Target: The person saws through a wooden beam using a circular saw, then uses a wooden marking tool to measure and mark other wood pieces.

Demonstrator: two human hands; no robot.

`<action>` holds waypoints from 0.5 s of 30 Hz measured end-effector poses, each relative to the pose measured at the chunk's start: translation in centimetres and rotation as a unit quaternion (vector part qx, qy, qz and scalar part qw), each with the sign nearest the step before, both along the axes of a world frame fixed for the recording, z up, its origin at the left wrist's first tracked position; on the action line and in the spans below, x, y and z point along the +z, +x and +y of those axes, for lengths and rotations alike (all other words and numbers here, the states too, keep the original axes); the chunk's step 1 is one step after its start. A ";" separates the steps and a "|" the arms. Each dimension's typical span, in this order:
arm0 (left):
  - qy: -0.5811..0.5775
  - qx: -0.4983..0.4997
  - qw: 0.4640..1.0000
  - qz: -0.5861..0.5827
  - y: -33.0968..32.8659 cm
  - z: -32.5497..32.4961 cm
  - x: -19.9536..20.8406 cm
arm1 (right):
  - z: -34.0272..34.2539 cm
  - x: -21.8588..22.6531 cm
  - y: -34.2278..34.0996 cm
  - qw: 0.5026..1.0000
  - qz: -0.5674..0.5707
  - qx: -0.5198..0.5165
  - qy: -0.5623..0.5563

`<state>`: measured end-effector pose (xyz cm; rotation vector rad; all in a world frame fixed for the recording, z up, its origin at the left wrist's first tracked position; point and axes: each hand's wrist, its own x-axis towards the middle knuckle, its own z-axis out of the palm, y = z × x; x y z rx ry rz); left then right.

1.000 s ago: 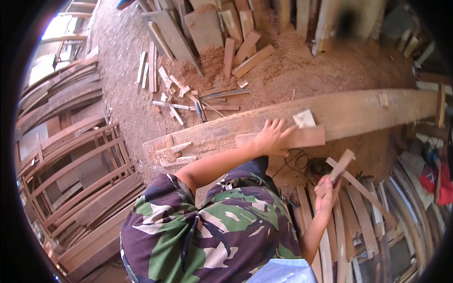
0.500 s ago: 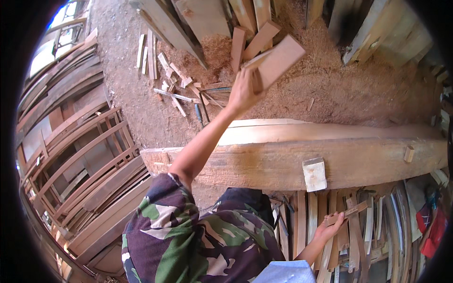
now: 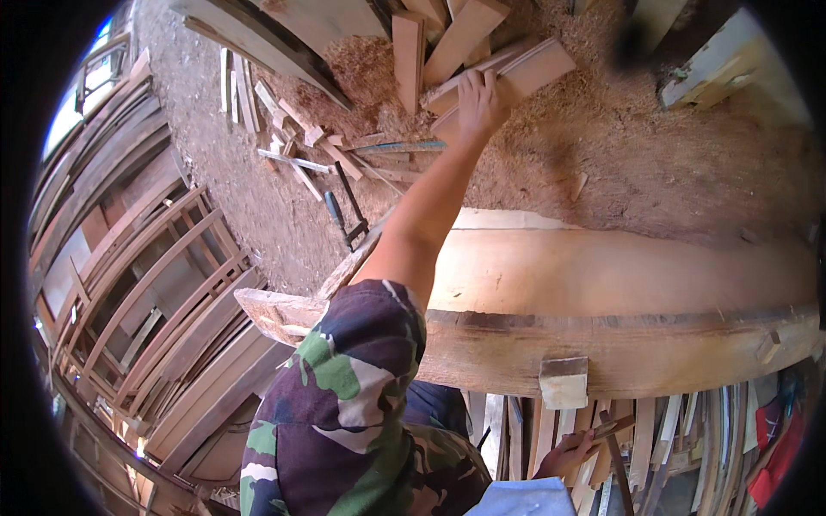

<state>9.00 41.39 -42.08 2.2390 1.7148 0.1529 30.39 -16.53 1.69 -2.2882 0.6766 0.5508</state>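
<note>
Beyond the long plank counter (image 3: pixel 490 348), low over the shaving-strewn floor (image 3: pixel 645 168), the left hand (image 3: pixel 482 101) holds a flat reddish-brown board (image 3: pixel 540 73), its fingers bent over the wood. The board overlaps other wooden blocks (image 3: pixel 409 60) there; whether it touches them I cannot tell. Nearer the body, on the other side of the counter, the right hand (image 3: pixel 568 454) is closed around a short wooden strip (image 3: pixel 615 426), above a row of long slats (image 3: pixel 641 443). A pale, squared wooden block (image 3: pixel 564 383) sits at the counter's near edge, with a small peg (image 3: pixel 768 347) farther right. On the floor to the left lie a blue-handled bar clamp (image 3: pixel 334 209) and, just past it, scattered offcuts (image 3: pixel 292 161). Slatted wooden frames (image 3: pixel 176 249) are stacked at far left.
</note>
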 end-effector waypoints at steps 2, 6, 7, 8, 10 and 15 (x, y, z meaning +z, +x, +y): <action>0.024 -0.005 0.999 0.037 -0.1 0.9 -3.5 | -1.1 0.0 -0.4 0.999 0.025 0.030 -0.016; -0.045 -0.018 0.998 0.043 -0.2 2.9 -6.5 | 0.3 0.3 -2.9 0.998 0.028 -0.008 -0.058; -0.040 -0.001 0.999 0.027 -1.3 3.2 -7.9 | -0.2 0.1 -2.6 0.998 0.031 0.007 -0.059; -0.037 -0.007 0.999 0.038 -1.7 3.3 -8.5 | -0.9 0.2 -2.6 0.997 0.033 0.016 -0.062; -0.031 -0.019 0.997 0.061 -2.6 3.1 -9.0 | -7.1 -0.3 -1.9 0.996 0.042 0.067 -0.042; -0.081 -0.021 0.984 0.154 -0.3 2.5 -6.5 | -4.3 -1.0 -4.8 0.995 0.038 -0.013 -0.097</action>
